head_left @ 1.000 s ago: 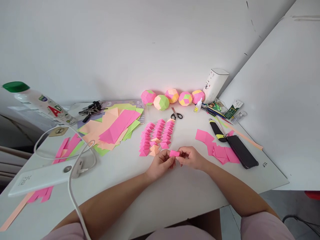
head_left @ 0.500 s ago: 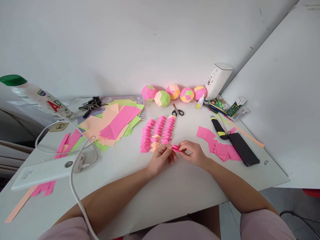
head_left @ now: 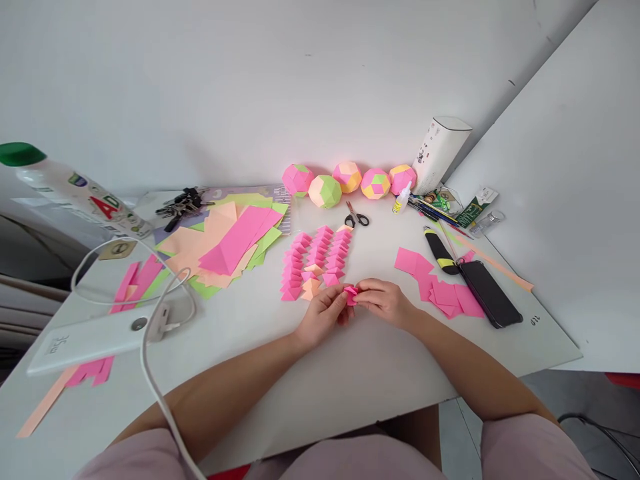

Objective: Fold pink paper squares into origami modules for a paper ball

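Note:
Both my hands meet just above the white table [head_left: 310, 380], pinching one small folded pink paper piece [head_left: 351, 294]. My left hand [head_left: 324, 315] grips it from the left, my right hand [head_left: 384, 301] from the right, fingers closed on it. Just beyond my hands lie rows of folded pink and orange paper units [head_left: 315, 262]. To the right is a loose pile of pink paper squares [head_left: 440, 287].
Several coloured paper balls [head_left: 347, 180] line the wall, with scissors [head_left: 356, 217], a glue bottle [head_left: 401, 198], pens and a white box [head_left: 440, 153] near them. A black phone [head_left: 490, 293] lies right. Coloured paper sheets [head_left: 225, 243], keys [head_left: 180, 205], a white device with cable [head_left: 95, 337] and a bottle [head_left: 70, 190] are left.
The flat pink rectangle between my fingers has been folded up into a smaller, crumpled-looking shape. My hands stayed together at the same spot; the camera view shifted slightly.

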Tool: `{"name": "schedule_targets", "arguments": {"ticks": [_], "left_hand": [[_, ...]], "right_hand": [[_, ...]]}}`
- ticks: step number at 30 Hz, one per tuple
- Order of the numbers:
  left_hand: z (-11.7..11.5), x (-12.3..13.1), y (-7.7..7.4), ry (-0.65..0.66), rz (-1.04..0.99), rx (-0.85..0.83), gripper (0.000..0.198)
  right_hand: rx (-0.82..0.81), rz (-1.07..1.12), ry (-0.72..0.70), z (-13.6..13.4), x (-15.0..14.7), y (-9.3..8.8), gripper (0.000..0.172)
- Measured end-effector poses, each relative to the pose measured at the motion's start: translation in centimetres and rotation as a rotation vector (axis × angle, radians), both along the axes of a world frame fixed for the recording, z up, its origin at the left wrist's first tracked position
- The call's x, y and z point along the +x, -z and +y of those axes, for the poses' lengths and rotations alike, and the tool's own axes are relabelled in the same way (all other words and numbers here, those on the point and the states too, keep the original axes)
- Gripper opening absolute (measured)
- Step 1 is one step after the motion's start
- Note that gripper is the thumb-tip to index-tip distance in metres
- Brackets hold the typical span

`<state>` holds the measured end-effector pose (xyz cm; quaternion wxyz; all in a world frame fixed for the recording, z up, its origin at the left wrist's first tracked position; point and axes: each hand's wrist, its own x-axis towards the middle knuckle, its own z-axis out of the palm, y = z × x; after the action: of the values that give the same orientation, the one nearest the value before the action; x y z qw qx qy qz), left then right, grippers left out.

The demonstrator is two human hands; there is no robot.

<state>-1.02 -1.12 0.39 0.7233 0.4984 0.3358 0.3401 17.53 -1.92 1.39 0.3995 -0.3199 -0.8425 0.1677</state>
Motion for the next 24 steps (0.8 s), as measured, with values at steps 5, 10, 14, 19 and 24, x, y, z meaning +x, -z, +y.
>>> {"name": "schedule_targets", "arguments": {"ticks": [5, 10, 14, 19, 24], "left_hand": [[0.0, -0.1, -0.1, 0.044, -0.008, 0.037, 0.039], [0.0, -0.1, -0.2, 0.075, -0.011, 0.099, 0.036], [-0.1, -0.3, -0.2, 0.097, -0.061, 0.135, 0.038], [-0.2, -0.2, -0.2, 0.117, -0.089, 0.154, 0.039], [-0.2, -0.1, 0.1, 0.092, -0.068, 0.135, 0.04]], "right_hand": [[-0.184, 0.097, 0.035, 0.0, -0.1, 0.0, 0.014], [-0.609, 0.302, 0.045, -0.4, -0.4, -0.5, 0.013], [-0.795, 0.431, 0.036, -0.6, -0.7, -0.7, 0.013], [-0.846, 0.499, 0.033, -0.7, -0.8, -0.7, 0.013], [-0.895, 0.523, 0.048, -0.7, -0.8, -1.0, 0.014]]}}
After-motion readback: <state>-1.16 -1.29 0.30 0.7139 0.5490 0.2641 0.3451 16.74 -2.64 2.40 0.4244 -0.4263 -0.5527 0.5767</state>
